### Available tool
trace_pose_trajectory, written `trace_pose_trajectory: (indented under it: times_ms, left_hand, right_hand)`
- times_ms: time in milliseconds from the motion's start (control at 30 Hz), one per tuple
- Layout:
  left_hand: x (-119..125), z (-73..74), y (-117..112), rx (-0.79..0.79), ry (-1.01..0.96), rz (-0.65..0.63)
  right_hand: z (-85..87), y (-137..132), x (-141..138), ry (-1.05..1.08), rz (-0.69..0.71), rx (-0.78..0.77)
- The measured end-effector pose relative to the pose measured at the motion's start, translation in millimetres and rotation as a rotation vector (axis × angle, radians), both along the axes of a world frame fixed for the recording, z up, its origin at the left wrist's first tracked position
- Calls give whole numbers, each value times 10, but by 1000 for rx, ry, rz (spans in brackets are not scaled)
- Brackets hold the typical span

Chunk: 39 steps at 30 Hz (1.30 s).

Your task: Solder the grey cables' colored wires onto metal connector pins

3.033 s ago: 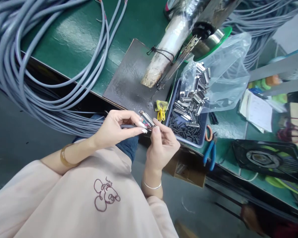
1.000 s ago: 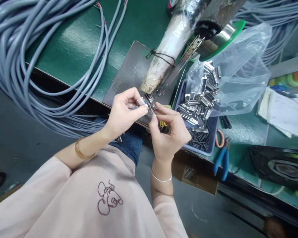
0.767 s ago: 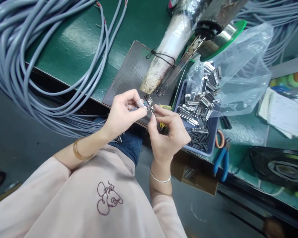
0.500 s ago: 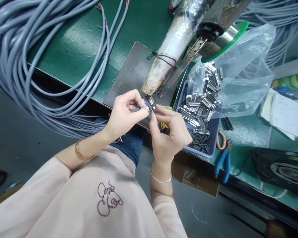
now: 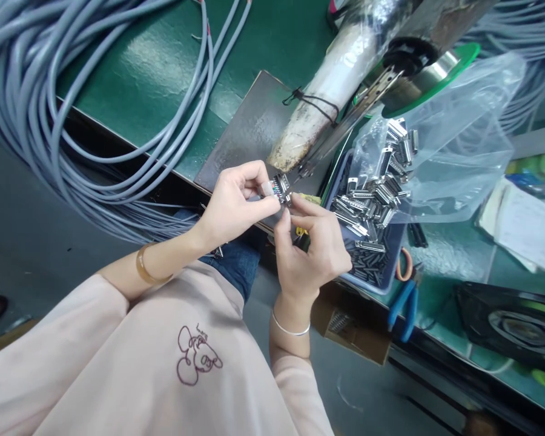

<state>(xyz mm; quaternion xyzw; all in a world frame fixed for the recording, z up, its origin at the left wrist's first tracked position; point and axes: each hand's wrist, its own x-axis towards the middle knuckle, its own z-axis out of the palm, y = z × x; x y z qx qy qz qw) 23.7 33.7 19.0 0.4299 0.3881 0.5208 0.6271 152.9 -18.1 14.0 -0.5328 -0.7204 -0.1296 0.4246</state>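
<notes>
My left hand (image 5: pixel 236 206) pinches the wired end of a small metal multi-pin connector (image 5: pixel 282 186). Thin coloured wires show at its fingertips. My right hand (image 5: pixel 313 247) is closed at the connector's lower end, thumb and forefinger pressed against it. Just above, the slim tip of a soldering iron (image 5: pixel 306 165) points down toward the connector, beside a plastic-wrapped tube (image 5: pixel 315 103) with a scorched mouth. Beneath lies a dark metal plate (image 5: pixel 240 130). A yellow sponge-like piece (image 5: pixel 309 198) shows behind my right fingers.
A blue bin (image 5: pixel 381 287) holds loose metal connectors (image 5: pixel 381 191) and black pieces, with a clear bag (image 5: pixel 458 151) alongside. Blue-handled pliers (image 5: pixel 404 306) lie at the table edge. A solder spool (image 5: pixel 436 79) hangs above. Grey cable coils (image 5: pixel 36 121) fill the left.
The view has shifted slightly, so the bench things sit further right. My hands have turned the connector a little, and more of its metal body shows between my fingers.
</notes>
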Motion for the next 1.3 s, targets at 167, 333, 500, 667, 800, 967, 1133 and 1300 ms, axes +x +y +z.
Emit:
trace_pose_trajectory:
  times_ms: [167, 333, 500, 667, 800, 967, 1133, 1300]
  left_hand:
    - [-17, -38, -37, -52, 45, -59]
    - [-43, -32, -57, -73, 59, -83]
    - [-59, -19, -59, -55, 38, -77]
    - [-38, -46, -24, -39, 4, -50]
    - [-16, -51, 11, -33, 3, -14]
    - [-17, 8, 26, -14, -6, -14]
    - [-36, 34, 41, -27, 13, -20]
    - [-49, 30, 38, -44, 1, -44]
  right_hand:
    - [54, -73, 69, 411, 2, 46]
    - [133, -126, 128, 566, 95, 353]
    - [-11, -224, 80, 359, -67, -31]
    - [-124, -112, 39, 177, 20, -80]
    - [-140, -5, 27, 201, 17, -39]
    - [-103, 49, 24, 180, 34, 5]
    - [-53, 66, 14, 109, 24, 34]
    - [-52, 24, 22, 87, 40, 22]
